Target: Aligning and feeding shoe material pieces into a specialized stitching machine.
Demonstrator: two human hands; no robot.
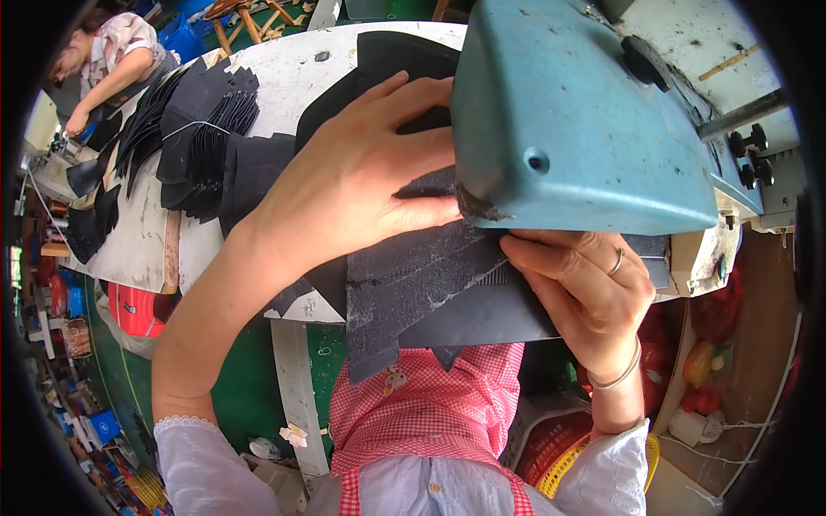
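My left hand (361, 163) lies with fingers spread over a black sheet piece (422, 275). Its fingertips pass behind the blue-green head (568, 120) of a machine that looks like a sewing machine. My right hand (594, 288), with a ring and a bracelet, is at the near edge of the machine head. Its fingers are bent and close together at the right side of the black piece, seemingly pinching it. The piece has a rough, greyish face and hangs over the table's front edge. The machine head hides the spot where it is worked.
Bundles of black cut pieces (202, 129) lie on the white table (292, 60) to the left, one tied with string. Another person (120, 60) works at the far left. A yellow basket (559, 469) stands below right, and a red container (133, 310) sits below left.
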